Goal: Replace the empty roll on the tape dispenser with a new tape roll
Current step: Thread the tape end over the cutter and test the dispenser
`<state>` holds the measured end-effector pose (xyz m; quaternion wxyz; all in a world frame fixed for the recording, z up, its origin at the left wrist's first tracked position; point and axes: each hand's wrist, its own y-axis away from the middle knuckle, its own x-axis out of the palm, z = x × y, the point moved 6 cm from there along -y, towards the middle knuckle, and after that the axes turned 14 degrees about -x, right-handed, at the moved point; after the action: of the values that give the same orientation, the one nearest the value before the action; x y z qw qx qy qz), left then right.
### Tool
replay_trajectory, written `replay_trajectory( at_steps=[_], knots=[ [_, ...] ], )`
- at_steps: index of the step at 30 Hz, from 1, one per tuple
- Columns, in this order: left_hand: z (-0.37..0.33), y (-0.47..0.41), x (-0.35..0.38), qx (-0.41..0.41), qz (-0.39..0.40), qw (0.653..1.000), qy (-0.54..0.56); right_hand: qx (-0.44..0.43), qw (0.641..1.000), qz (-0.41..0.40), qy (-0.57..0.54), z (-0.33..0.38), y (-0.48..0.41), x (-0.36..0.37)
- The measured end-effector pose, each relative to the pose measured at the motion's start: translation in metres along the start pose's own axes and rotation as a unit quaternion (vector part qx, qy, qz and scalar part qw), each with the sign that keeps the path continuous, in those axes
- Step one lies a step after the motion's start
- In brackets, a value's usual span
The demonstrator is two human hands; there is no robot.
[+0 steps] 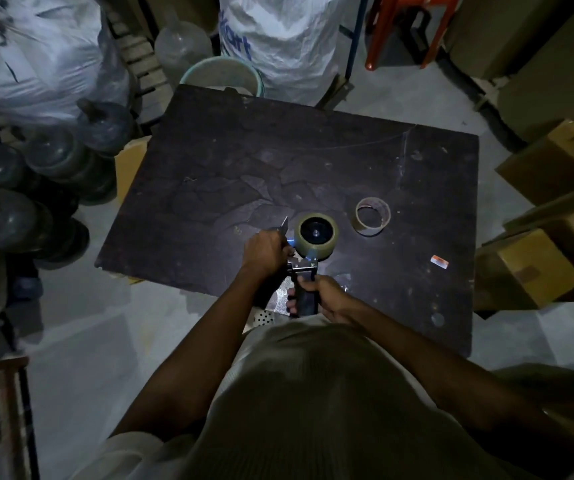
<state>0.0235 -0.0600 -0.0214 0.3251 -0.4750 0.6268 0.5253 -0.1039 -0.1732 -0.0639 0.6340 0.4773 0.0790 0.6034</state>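
A hand-held tape dispenser (304,271) is held over the near edge of a dark table (244,161). A full beige tape roll (316,234) sits on its black hub. My right hand (323,293) is wrapped around the dispenser's black handle. My left hand (265,251) grips the front metal part by the blade, left of the roll. The empty cardboard core (372,216) lies flat on the table to the right of the roll, apart from both hands.
A small orange-and-white label (439,261) lies on the table at the right. Cardboard boxes (535,271) stand at the right, dark water jugs (53,161) and white sacks (29,46) at the left, a pale bucket (223,76) and red stool (413,26) behind.
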Motion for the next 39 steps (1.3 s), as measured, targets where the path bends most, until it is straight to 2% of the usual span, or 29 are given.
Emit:
replay_trajectory(
  at_steps=[5,11,16,20,29,39],
  knots=[
    [0.012,-0.006,-0.005,0.000,0.015,0.995,0.103,-0.115,0.986,-0.030,0.117,0.036,-0.001,-0.011],
    [0.013,0.008,-0.004,0.004,-0.013,0.992,0.125,-0.142,0.975,-0.055,0.163,0.043,0.001,-0.022],
    [0.019,0.020,0.004,0.042,-0.046,0.989,0.136,-0.162,0.970,-0.094,0.154,0.047,-0.002,-0.022],
    [0.021,0.022,0.003,0.035,-0.055,0.987,0.147,-0.171,0.971,-0.118,0.121,0.061,-0.003,-0.026],
    [0.031,0.017,0.008,-0.007,-0.017,0.988,0.153,-0.183,0.969,-0.119,0.115,0.063,0.003,-0.033],
    [0.036,0.034,0.022,-0.003,0.045,0.991,0.123,-0.186,0.970,-0.126,0.095,0.064,0.001,-0.038]
  ],
)
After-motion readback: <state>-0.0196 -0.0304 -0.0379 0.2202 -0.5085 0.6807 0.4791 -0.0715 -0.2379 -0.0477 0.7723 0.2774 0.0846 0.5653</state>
